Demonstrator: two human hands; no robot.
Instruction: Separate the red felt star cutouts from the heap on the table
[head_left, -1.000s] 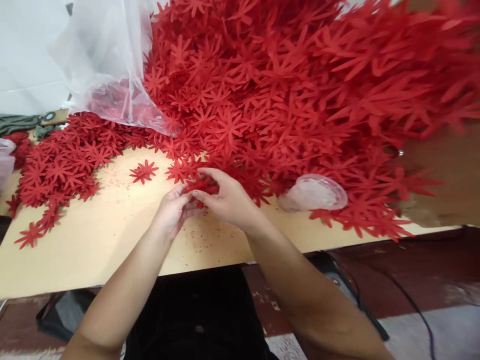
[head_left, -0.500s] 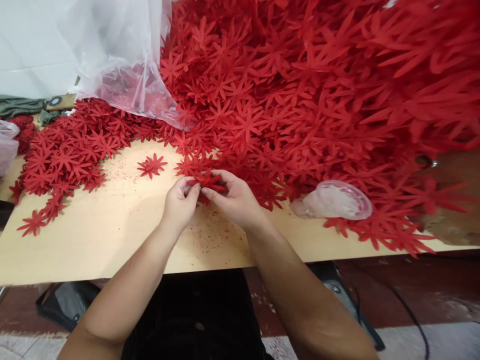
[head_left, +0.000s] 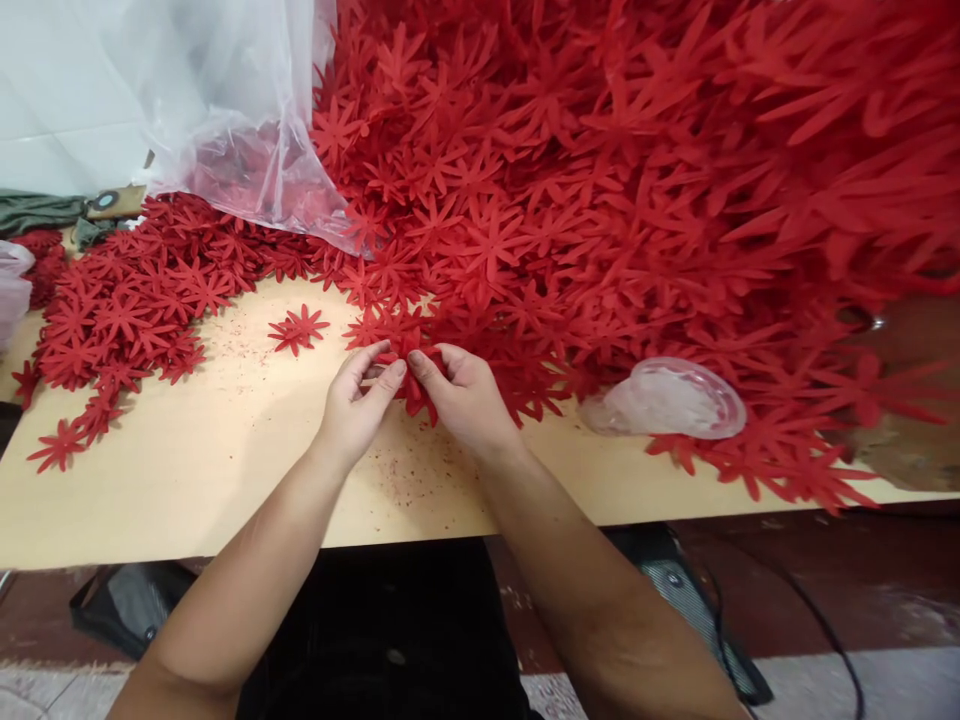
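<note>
**Two hands pinch a red flower cutout at the edge of the heap**

Both hands meet at the near edge of a huge heap of red flower cutouts (head_left: 600,170) that covers most of the tan surface (head_left: 225,470). The left hand (head_left: 356,400) and the right hand (head_left: 461,395) are closed on the same red cutout (head_left: 415,392), thumbs nearly touching above it and fingers curled beneath. The piece sits between the two hands, just above the surface and right against the fringe of the heap; it may be more than one layer, but the fingers hide too much of it to be sure.

Just left of the hands, a single flower cutout (head_left: 298,328) lies flat on its own, apart from the rest. Farther left, a thinner spread of cutouts (head_left: 127,310) fans out toward the surface's edge. Fine red crumbs (head_left: 409,475) speckle the bare wood below the hands.

A clear plastic bag (head_left: 240,140) droops over the heap at the upper left, with red pieces showing through it. To the right of the hands, a small clear plastic lid or dish (head_left: 675,398) rests among the cutouts near the front edge. The person's forearms reach up from below, over dark clothing (head_left: 390,630).
</note>
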